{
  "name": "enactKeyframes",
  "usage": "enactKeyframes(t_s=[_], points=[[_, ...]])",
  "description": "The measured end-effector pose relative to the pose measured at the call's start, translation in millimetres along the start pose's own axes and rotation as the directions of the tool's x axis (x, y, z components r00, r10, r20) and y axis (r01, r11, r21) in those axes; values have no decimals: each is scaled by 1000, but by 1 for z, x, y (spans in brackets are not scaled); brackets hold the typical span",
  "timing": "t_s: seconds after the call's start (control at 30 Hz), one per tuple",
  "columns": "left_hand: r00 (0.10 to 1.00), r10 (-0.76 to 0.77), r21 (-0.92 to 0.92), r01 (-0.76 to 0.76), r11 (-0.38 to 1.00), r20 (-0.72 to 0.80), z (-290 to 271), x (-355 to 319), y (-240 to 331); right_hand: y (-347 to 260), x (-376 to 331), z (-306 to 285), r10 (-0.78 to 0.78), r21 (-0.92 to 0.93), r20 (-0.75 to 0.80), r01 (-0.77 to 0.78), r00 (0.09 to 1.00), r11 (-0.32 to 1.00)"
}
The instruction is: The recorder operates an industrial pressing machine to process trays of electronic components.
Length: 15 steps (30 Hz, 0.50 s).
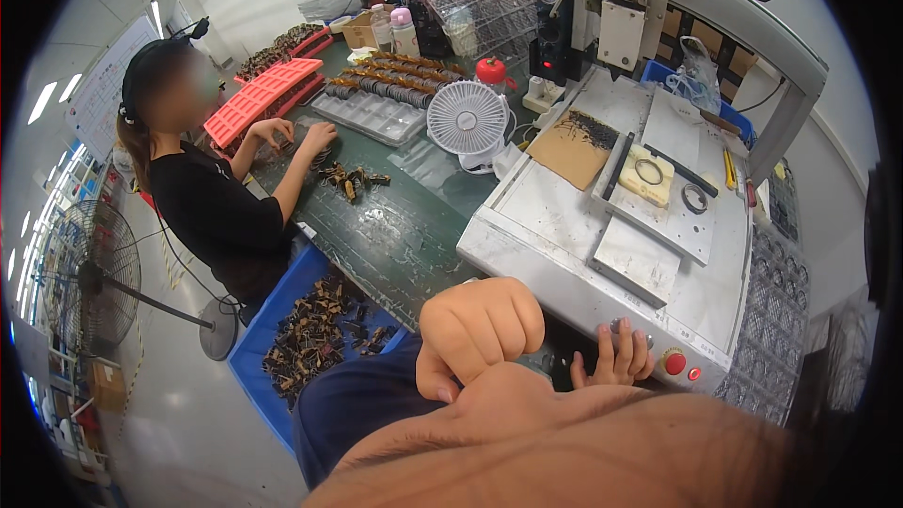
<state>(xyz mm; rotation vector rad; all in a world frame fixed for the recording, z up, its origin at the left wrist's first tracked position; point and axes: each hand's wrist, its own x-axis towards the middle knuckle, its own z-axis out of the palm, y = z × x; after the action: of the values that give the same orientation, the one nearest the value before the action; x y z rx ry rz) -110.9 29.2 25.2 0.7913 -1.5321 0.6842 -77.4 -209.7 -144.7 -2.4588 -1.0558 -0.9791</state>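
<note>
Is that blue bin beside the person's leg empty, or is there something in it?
Not empty: the blue bin shows a heap of small brown and black parts inside.

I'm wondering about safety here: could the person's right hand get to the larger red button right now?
Very likely yes: the right hand is at the front panel, just left of the larger red button, and nothing visible stands between them.

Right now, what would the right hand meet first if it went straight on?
For the right hand, probably the white machine's front panel; its fingers look close against it, though contact is unclear.
</note>
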Motion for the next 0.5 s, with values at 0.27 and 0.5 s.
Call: enactKeyframes(t_s=[0.27, 0.5], points=[[1000, 3, 24, -3, 1000, -28, 3, 1, 0, -2, 1, -5, 12, -16, 23, -12, 1000, 1000], [1000, -1, 54, 3, 999, -30, 4, 1, 0, -1, 2, -3, 3, -8, 8, -3, 1000, 1000]])
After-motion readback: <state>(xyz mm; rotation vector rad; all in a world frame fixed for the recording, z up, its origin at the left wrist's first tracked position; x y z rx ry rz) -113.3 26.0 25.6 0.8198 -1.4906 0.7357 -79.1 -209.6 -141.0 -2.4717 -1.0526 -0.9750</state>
